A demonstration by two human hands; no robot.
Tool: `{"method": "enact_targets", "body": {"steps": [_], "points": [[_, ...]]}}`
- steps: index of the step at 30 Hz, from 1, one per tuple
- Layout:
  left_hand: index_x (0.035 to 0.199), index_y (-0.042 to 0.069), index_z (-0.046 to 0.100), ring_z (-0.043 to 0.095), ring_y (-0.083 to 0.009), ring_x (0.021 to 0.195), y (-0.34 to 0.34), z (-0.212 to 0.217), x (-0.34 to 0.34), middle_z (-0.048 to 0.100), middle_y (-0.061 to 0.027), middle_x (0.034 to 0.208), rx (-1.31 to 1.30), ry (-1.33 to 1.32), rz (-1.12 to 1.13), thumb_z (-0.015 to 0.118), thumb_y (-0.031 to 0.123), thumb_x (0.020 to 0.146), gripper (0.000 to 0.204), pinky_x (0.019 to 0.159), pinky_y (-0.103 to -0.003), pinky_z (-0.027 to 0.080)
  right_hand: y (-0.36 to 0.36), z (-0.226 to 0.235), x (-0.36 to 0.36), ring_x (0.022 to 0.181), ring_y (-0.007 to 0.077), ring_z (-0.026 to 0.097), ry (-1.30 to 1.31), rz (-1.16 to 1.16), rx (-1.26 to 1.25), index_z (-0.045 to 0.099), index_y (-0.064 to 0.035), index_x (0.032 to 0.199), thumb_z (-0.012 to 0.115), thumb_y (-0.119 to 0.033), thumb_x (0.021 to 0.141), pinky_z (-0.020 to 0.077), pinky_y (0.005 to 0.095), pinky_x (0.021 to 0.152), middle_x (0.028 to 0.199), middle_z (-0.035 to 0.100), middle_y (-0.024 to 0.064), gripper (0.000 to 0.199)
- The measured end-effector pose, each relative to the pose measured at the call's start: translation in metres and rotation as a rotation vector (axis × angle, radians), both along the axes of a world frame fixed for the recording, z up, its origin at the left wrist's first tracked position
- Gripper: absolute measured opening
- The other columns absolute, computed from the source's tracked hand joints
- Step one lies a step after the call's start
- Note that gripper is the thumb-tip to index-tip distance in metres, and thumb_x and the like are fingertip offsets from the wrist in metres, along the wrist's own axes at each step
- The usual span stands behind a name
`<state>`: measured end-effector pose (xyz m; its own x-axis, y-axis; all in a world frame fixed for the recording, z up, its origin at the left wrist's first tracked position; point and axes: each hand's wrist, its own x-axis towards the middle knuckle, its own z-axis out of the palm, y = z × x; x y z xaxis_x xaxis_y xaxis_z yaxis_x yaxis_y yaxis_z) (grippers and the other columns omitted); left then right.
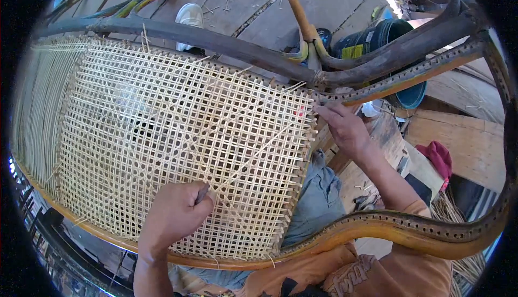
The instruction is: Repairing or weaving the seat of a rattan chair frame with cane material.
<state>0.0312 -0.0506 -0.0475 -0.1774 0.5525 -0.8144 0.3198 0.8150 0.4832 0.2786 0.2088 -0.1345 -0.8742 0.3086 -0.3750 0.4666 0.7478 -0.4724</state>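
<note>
A pale woven cane panel [162, 135] fills a curved wooden chair frame [377, 227] that lies across my lap. My left hand [175, 213] rests on the lower middle of the weave, fingers closed around a small dark tool [202, 193] that points into the mesh. A loose cane strand [253, 156] runs diagonally from there up toward the right edge. My right hand [342, 127] is at the panel's right edge, fingertips pinching the strand's end near the drilled rail [410, 73].
The dark frame rail [216, 41] arcs over the top. A dark bucket [377, 41] stands beyond the frame at the upper right, a white shoe [189, 16] on the plank floor behind. A red cloth [438, 156] lies on wooden boards at right.
</note>
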Motion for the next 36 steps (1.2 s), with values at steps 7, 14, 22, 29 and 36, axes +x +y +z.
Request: {"method": "enact_targets", "body": {"steps": [7, 14, 22, 29, 36], "points": [[0.065, -0.001, 0.053, 0.043, -0.0187, 0.045, -0.004, -0.002, 0.000, 0.047, -0.0116, 0.050, -0.058, -0.022, 0.053, 0.059, 0.026, 0.083, 0.034, 0.047, -0.036, 0.037, 0.011, 0.014, -0.007, 0.098, 0.0331, 0.060, -0.026, 0.263, 0.103, 0.047, -0.0073, 0.128, 0.049, 0.001, 0.075, 0.0516, 0.0421, 0.076, 0.114, 0.055, 0.0132, 0.054], [0.074, 0.000, 0.057, 0.049, -0.0251, 0.050, 0.004, 0.021, -0.009, 0.051, -0.0134, 0.055, 0.029, 0.301, -0.063, 0.062, 0.029, 0.085, 0.031, 0.052, -0.037, 0.040, 0.034, 0.031, -0.068, 0.093, 0.0332, 0.062, -0.260, 0.475, 0.137, 0.058, -0.0052, 0.112, 0.055, -0.010, 0.081, 0.0515, 0.0405, 0.074, 0.105, 0.061, 0.0125, 0.032], [0.087, 0.000, 0.058, 0.055, -0.0253, 0.062, 0.047, 0.074, -0.023, 0.059, -0.0120, 0.072, 0.577, 0.562, 0.071, 0.066, 0.021, 0.084, 0.023, 0.055, -0.036, 0.043, 0.001, 0.062, -0.136, 0.068, 0.0128, 0.058, -0.012, 0.241, -1.139, 0.064, -0.0031, 0.091, 0.057, -0.028, 0.091, 0.0497, 0.0294, 0.065, 0.085, 0.063, 0.0017, 0.026], [0.098, -0.001, 0.061, 0.058, -0.0301, 0.072, 0.108, -0.032, 0.012, 0.061, -0.0156, 0.080, 0.423, 0.245, -0.035, 0.056, 0.020, 0.084, 0.025, 0.066, -0.036, 0.047, 0.083, 0.127, -0.115, 0.057, 0.0084, 0.055, 0.948, -0.085, -1.338, 0.054, -0.0003, 0.107, 0.042, -0.022, 0.100, 0.0517, 0.0282, 0.055, 0.078, 0.059, 0.0042, 0.025], [0.084, 0.001, 0.065, 0.054, -0.0172, 0.048, 0.158, -0.080, 0.063, 0.066, -0.0123, 0.074, 0.235, -0.405, 0.296, 0.050, 0.032, 0.088, 0.035, 0.049, -0.031, 0.046, 0.074, 0.165, -0.142, 0.061, 0.0151, 0.056, 0.628, 0.048, -0.663, 0.060, -0.0050, 0.096, 0.045, -0.025, 0.098, 0.0481, 0.0339, 0.060, 0.076, 0.058, 0.0031, 0.025]]}}
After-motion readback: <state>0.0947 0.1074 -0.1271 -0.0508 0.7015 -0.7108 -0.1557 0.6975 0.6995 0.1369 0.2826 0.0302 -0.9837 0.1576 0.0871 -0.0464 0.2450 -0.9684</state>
